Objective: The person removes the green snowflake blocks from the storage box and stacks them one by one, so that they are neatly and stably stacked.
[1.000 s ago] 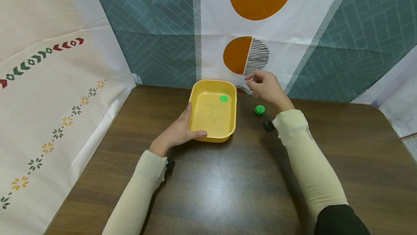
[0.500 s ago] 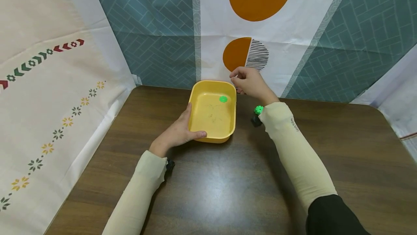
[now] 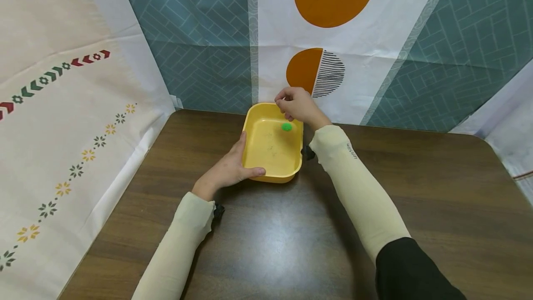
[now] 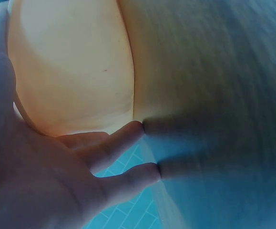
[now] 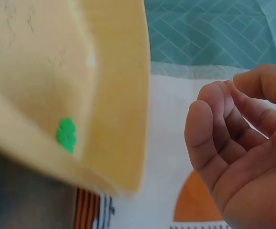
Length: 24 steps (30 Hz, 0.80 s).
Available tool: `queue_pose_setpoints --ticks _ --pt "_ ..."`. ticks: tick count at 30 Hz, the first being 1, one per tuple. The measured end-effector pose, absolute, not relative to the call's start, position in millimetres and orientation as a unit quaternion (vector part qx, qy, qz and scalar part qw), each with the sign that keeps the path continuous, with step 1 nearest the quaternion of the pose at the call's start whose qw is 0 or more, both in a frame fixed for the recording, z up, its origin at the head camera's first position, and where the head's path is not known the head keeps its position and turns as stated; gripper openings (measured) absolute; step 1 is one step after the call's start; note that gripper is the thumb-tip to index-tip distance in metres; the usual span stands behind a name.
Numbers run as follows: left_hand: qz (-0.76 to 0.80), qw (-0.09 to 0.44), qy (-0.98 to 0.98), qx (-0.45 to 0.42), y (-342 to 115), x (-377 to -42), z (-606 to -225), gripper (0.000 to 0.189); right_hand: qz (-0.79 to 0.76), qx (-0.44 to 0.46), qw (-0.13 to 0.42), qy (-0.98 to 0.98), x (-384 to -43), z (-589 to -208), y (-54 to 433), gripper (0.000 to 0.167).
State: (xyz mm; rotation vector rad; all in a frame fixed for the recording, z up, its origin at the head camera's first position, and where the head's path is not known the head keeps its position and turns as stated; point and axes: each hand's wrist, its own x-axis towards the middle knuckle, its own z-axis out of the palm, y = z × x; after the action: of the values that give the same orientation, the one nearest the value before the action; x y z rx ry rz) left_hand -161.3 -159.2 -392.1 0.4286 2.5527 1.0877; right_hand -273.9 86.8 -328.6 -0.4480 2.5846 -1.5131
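Observation:
A yellow plastic tub [image 3: 270, 150] stands on the table near the wall, with a small green scalloped piece [image 3: 286, 126] inside, also seen in the right wrist view [image 5: 66, 135]. My left hand [image 3: 222, 168] rests on its near left corner. The thumb lies over the front rim and the fingers reach along the left side. In the left wrist view the fingers [image 4: 123, 181] look fairly straight, two tips meeting the table. My right hand [image 3: 297, 105] hovers over the tub's far right corner. Its fingers curl and the thumb tip meets the index finger; nothing shows between them.
The brown wooden table [image 3: 258, 244] runs back to a patterned cloth wall [image 3: 195, 59]. A pale cloth with flower motifs [image 3: 75, 143] hangs along the left side. Dark marks show on the tub's floor. My right forearm [image 3: 354, 184] crosses the table right of the tub.
My right hand has moved left from beside the tub to over its far right corner. The green ribbed ball on the table is now hidden by my right arm. My left hand stays put.

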Motion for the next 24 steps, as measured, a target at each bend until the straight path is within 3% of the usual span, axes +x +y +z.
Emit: queue_pose_setpoints --ticks 11,24 --pt "0.378 0.163 0.897 0.16 -157.0 -161.4 -392.3 0.131 -0.509 -0.11 0.075 0.85 -280.1 -348.5 76.1 0.025" --pt "0.377 0.159 0.898 0.16 -158.9 -163.1 -394.9 0.13 -0.413 -0.082 0.095 0.902 -276.6 -358.1 66.7 0.014"
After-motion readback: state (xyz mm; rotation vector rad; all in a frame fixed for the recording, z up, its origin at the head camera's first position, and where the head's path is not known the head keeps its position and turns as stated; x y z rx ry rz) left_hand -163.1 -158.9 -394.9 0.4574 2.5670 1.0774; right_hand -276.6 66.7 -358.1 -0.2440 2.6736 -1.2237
